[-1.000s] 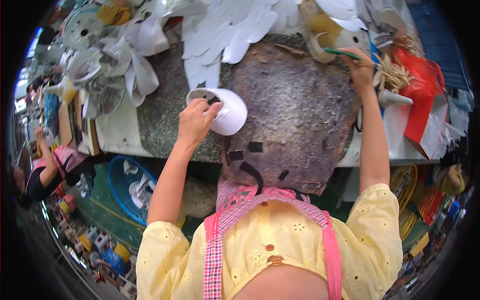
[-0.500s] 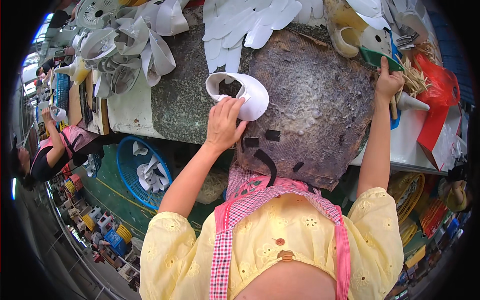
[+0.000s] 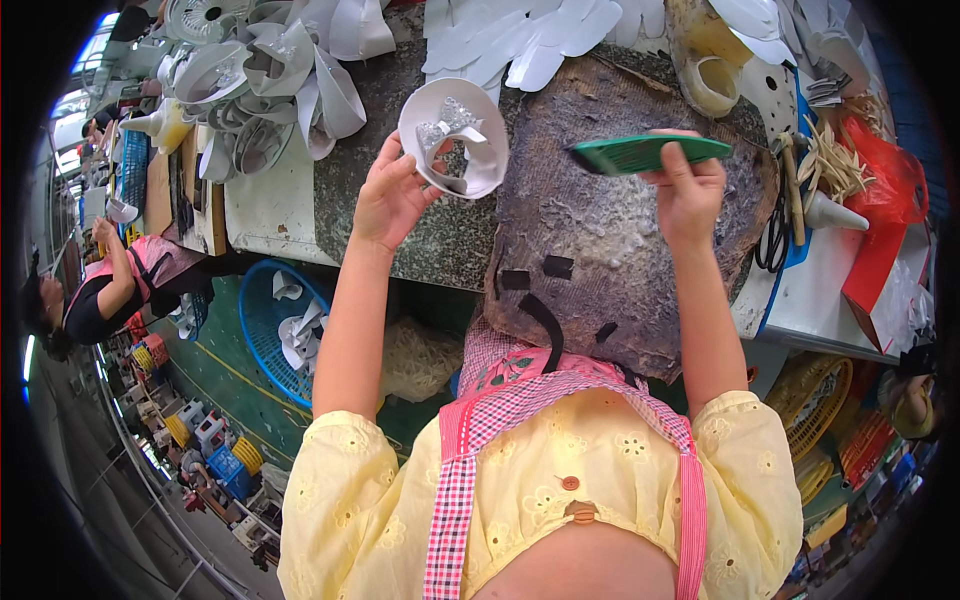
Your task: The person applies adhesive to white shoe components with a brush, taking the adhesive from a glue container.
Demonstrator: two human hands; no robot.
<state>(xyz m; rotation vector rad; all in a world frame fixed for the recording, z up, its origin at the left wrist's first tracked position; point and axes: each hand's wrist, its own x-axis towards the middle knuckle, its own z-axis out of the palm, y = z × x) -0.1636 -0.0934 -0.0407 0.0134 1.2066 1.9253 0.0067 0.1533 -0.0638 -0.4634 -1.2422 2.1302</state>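
Note:
A white shoe upper [image 3: 490, 150], curved into a ring with a silver glittery bow on it, is raised above the workbench. My left hand [image 3: 393, 196] grips its lower left edge, fingers closed and partly hidden behind it. My right hand [image 3: 689, 190] holds a flat green oval piece [image 3: 640, 155] with a dark left tip, thumb on its near side. Its underside cannot be made out. Beneath it lies a worn brown board [image 3: 630, 270], crusted with whitish residue, sloping from the bench toward my apron.
Similar white uppers [image 3: 262, 80] are heaped at the far left. White sole-shaped pieces [image 3: 545, 45] lie at the back near a glue-stained container [image 3: 712, 85]. Thin sticks [image 3: 835, 160] and a red bag [image 3: 885, 180] sit right. A blue basket [image 3: 250, 335] stands below left; another person [image 3: 105, 285] works beyond.
My left hand has lifted the shoe upper off the bench and turned it, showing its bow. My right hand has brought the green piece leftward from the right side to above the board.

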